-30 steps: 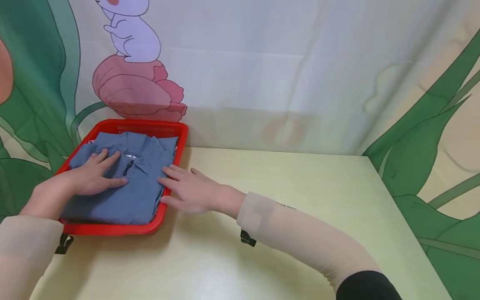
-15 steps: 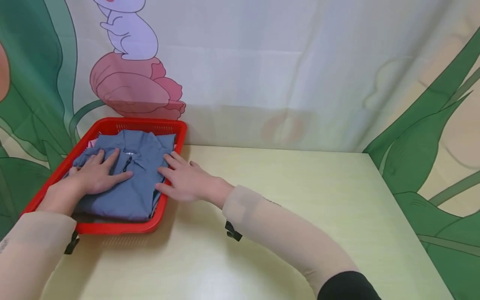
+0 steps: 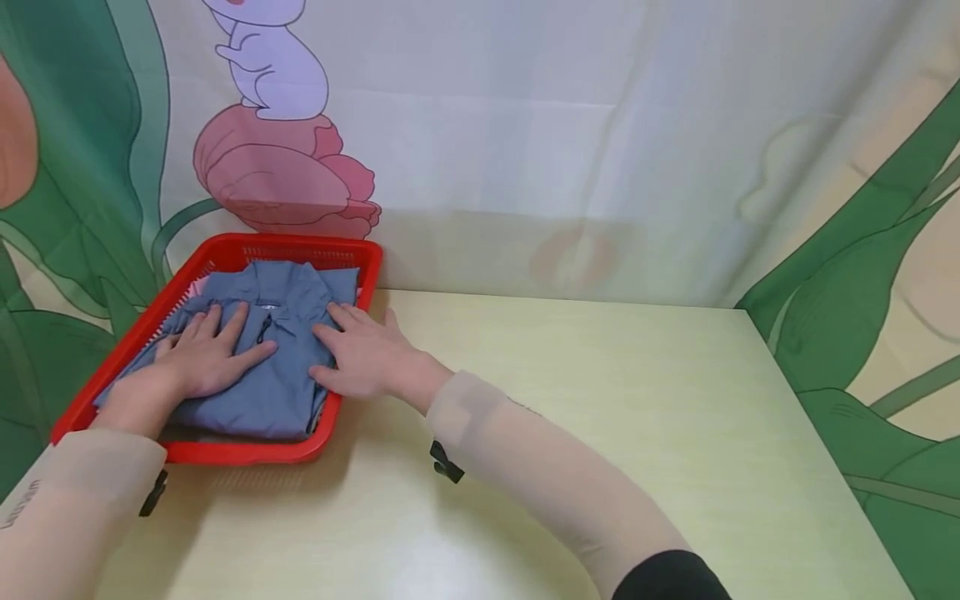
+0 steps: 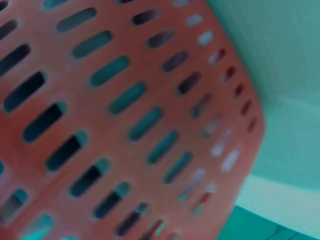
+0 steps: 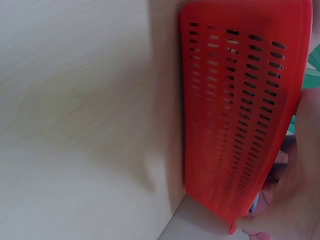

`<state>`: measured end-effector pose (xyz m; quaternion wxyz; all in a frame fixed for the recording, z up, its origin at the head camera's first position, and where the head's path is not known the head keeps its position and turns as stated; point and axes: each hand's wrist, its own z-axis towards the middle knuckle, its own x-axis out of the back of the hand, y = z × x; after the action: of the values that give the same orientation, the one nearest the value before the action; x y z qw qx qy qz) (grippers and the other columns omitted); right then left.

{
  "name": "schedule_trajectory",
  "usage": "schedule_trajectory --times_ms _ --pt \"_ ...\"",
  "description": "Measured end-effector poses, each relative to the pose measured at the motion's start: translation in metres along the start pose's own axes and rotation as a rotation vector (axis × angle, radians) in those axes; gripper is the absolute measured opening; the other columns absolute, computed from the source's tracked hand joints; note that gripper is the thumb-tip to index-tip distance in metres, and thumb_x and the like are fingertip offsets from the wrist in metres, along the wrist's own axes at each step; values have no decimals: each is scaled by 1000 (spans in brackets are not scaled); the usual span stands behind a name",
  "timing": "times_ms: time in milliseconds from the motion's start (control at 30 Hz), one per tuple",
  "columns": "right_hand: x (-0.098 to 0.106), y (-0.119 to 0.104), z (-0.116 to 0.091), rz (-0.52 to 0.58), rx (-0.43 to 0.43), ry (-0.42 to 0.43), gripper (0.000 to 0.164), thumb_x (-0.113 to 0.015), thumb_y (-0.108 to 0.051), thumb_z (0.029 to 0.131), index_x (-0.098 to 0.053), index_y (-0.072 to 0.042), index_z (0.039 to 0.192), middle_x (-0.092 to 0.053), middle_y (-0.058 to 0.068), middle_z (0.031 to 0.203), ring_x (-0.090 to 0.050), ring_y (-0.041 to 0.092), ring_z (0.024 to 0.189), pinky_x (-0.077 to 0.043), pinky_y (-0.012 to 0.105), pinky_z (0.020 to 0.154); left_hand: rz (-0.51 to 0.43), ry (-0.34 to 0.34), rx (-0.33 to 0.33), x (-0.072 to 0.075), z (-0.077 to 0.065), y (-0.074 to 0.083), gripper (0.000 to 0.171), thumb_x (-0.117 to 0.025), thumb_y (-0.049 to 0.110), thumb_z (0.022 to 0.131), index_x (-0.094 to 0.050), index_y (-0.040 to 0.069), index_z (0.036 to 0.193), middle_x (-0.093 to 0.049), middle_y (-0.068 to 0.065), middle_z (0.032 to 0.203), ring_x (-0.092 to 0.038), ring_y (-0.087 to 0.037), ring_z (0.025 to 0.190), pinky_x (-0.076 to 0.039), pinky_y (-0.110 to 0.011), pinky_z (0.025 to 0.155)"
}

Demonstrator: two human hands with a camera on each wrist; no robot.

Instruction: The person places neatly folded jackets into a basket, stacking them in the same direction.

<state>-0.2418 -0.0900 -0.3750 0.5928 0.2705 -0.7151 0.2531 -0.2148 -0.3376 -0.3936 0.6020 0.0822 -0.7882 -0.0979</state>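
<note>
A folded blue shirt (image 3: pixel 288 367) with a short dark zip pull lies on top inside a red plastic basket (image 3: pixel 247 452). My left hand (image 3: pixel 202 358) rests palm down with spread fingers on the shirt's left half, thumb pointing toward the zip. At the basket's right side, my right hand (image 3: pixel 367 354) reaches over the rim, and its extended fingers touch the shirt's right edge. The right wrist view shows this hand (image 5: pixel 300 175) along the basket's rim. Only the slotted basket wall (image 4: pixel 120 120) fills most of the left wrist view; the left hand is outside it.
A bit of pink cloth (image 3: pixel 198 286) peeks out behind the shirt. The basket stands on a pale wooden table (image 3: pixel 600 400), near its back left. Behind hangs a printed curtain (image 3: pixel 480 150) with a rabbit figure and green leaves.
My left hand has slid right across the shirt, and the basket's left rim and pink cloth now show. My right hand has shifted slightly left and farther away along the rim.
</note>
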Motion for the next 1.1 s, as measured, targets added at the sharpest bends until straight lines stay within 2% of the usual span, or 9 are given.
schedule_trajectory --times_ms 100,233,333,567,833,967,1100 --pt "-1 -3 2 -7 -29 -4 76 -46 -64 100 -24 -32 165 -13 -3 171 -12 17 155 -16 58 121 38 70 -6 -9 1 -2 100 -37 69 100 -4 -3 160 2 -45 157 6 -64 143 -2 -82 107" --pt "0 -7 5 -14 -49 -28 79 -48 -67 98 -22 -34 165 -14 -3 171 -13 18 155 -17 59 121 69 147 4 -17 2 -4 99 -38 71 98 -7 1 162 8 -43 158 16 -63 143 9 -78 109" --pt "2 -9 6 -19 -54 -56 80 -46 -68 97 -21 -34 165 -14 -3 171 -12 18 155 -16 59 121 42 136 15 -16 1 -4 100 -38 71 98 -5 0 161 13 -44 156 19 -64 141 15 -75 108" --pt "5 -10 7 -33 -76 -132 78 -40 -69 99 -16 -37 165 -9 -5 171 -8 17 155 -15 56 122 0 68 17 -13 6 -6 103 -33 74 98 2 -1 160 13 -46 155 13 -66 141 13 -75 110" --pt "2 -9 5 -20 -55 -113 74 -40 -65 101 -20 -35 165 -11 -5 171 -8 17 154 -22 52 121 -10 25 27 -11 7 -6 104 -32 74 98 4 -1 160 11 -46 155 12 -66 141 13 -74 110" --pt "-2 -7 0 0 -3 -89 68 -34 -60 105 -21 -31 165 -11 -3 171 -4 19 156 -28 50 119 -14 35 34 -13 8 -6 105 -31 76 97 3 -1 160 11 -46 155 12 -65 142 13 -73 111" --pt "-6 -7 -9 11 114 -60 65 -30 -55 108 -24 -24 165 -16 0 171 -4 22 156 -28 39 120 -32 63 44 -14 6 -6 104 -33 73 98 1 -3 160 9 -47 155 10 -65 142 11 -75 110"
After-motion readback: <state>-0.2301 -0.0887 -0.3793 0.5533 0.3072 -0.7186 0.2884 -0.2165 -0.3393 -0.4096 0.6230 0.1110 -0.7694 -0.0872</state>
